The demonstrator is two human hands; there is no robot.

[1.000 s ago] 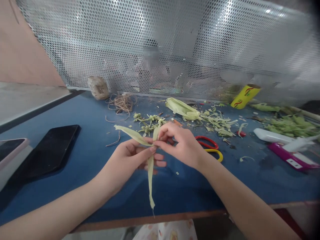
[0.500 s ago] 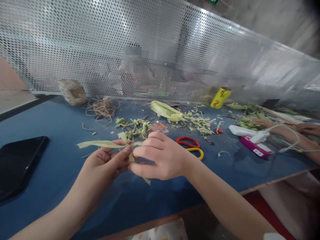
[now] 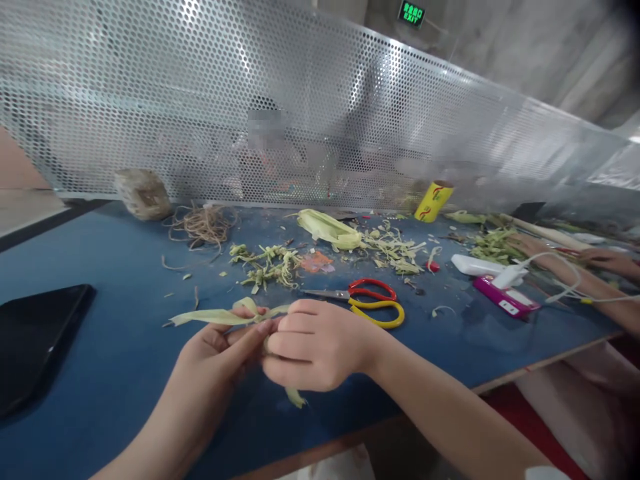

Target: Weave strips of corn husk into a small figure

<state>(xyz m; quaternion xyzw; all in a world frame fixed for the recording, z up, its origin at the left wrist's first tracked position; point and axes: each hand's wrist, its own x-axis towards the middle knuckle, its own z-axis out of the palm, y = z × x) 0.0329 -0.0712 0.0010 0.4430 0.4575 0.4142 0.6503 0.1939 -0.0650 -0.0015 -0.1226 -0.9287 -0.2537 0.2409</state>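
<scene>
A pale green corn husk strip (image 3: 213, 317) is pinched in my left hand (image 3: 227, 350), its long end sticking out to the left. My right hand (image 3: 320, 343) is closed against the left one, its fingers curled over the same husk. A short husk tail hangs below the right hand. The fingers hide the part between the hands, where the strip seems looped or crossed. Just beyond lie scissors (image 3: 377, 312) with one red and one yellow handle, and a heap of knotted husk pieces (image 3: 270, 265).
Farther back are a twine tangle (image 3: 203, 225), a stone-like block (image 3: 143, 195), a whole husk (image 3: 330, 230), husk scraps (image 3: 397, 250) and a yellow roll (image 3: 433, 202). A black phone (image 3: 43, 340) lies left. At right are a purple power bank (image 3: 506, 297) and another person's hands (image 3: 545, 257).
My right hand has closed more tightly, its fingers curling over the husk beside my left hand. The view has tilted up slightly, and more of the scissors shows.
</scene>
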